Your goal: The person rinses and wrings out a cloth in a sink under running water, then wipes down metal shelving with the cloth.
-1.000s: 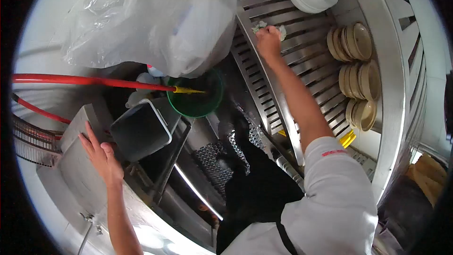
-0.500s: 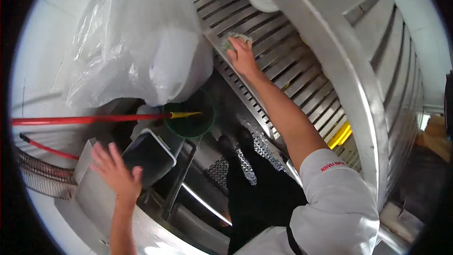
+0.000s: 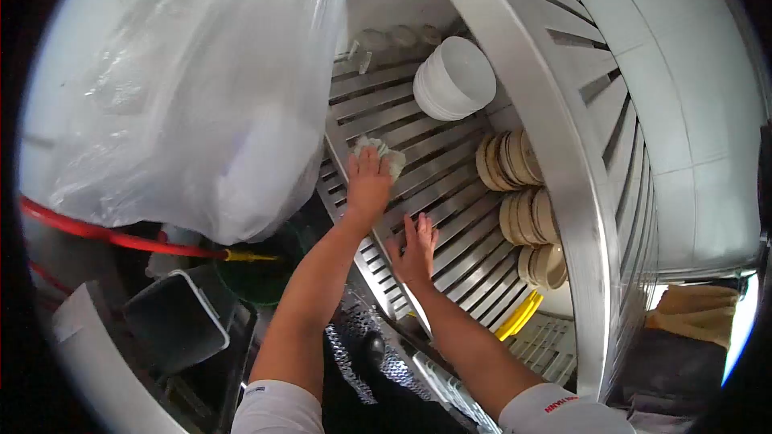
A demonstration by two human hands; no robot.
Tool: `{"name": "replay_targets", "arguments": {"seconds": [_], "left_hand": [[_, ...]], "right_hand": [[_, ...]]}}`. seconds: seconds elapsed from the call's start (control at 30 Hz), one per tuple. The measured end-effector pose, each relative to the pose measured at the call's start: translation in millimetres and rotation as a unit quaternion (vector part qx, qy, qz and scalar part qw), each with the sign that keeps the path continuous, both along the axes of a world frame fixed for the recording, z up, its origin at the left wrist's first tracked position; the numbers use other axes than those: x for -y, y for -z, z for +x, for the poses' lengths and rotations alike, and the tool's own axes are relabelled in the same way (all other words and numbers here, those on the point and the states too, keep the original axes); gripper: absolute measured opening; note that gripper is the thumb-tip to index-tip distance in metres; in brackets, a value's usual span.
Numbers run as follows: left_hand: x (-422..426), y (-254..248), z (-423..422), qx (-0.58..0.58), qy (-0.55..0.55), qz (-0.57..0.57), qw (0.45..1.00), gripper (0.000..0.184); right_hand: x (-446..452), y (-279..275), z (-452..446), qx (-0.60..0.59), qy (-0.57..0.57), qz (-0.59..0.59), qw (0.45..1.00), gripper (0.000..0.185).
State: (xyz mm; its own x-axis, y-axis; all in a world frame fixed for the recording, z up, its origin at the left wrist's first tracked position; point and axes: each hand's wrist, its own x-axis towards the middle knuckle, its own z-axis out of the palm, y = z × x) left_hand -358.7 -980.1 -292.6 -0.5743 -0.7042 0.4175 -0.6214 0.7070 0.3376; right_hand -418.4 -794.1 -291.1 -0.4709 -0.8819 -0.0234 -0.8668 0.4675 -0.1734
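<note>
A pale, crumpled cloth (image 3: 390, 159) lies on the slatted metal rack (image 3: 438, 162). My left hand (image 3: 370, 186) is on this cloth, its fingers close together and pressed over it near the rack's left edge. Just below and to the right, my right hand (image 3: 414, 251) is open over the slats with its fingers spread and nothing held. Beyond the hands, a stack of white bowls (image 3: 457, 79) stands on the rack. Several rows of small tan dishes (image 3: 515, 159) sit on edge along its right side.
A large translucent plastic bag (image 3: 201, 96) hangs at the upper left. Below it are a red pole (image 3: 121, 237), a dark bin (image 3: 177, 321) and a green bucket (image 3: 253, 277). A metal post (image 3: 555, 112) rises right of the dishes. Something yellow (image 3: 519, 315) lies below the rack.
My left hand has come across from the left basin onto the cloth. My right hand has let go of the cloth and moved down the rack. The view has shifted, showing the bowls and dishes again.
</note>
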Motion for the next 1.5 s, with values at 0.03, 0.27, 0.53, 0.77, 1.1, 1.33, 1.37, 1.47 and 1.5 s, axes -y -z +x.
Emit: {"name": "replay_targets", "arguments": {"seconds": [0.03,0.27,0.53,0.77,1.1,1.33,1.37,1.47,1.5], "left_hand": [[0,7,-4,0.016,-0.017,-0.002,1.000,0.049],[92,-20,7,0.031,0.194,0.055,0.979,0.036],[96,23,-100,-0.054,0.144,0.050,0.987,0.021],[61,21,27,0.009,0.063,0.018,0.998,0.026],[87,18,-82,0.016,0.078,0.035,0.996,0.047],[51,39,-25,0.037,0.026,0.066,0.997,0.044],[44,32,5,0.030,0.014,0.069,0.997,0.043],[53,17,24,0.033,-0.044,0.050,0.997,0.043],[55,18,23,0.040,-0.066,0.042,0.996,0.042]], "right_hand": [[0,3,-4,0.005,-0.001,-0.003,1.000,0.070],[7,-4,0,0.010,0.002,0.002,1.000,0.074],[2,7,-5,0.014,-0.001,-0.009,1.000,0.074],[9,-5,-4,0.019,-0.002,-0.015,1.000,0.069],[7,4,-4,0.004,-0.007,-0.016,1.000,0.071],[10,1,-3,0.009,-0.001,-0.018,1.000,0.071],[10,0,-2,0.006,0.000,-0.015,1.000,0.071],[13,-3,-2,0.006,0.001,-0.008,1.000,0.071],[13,-3,-2,0.013,0.002,-0.007,1.000,0.071]]}}
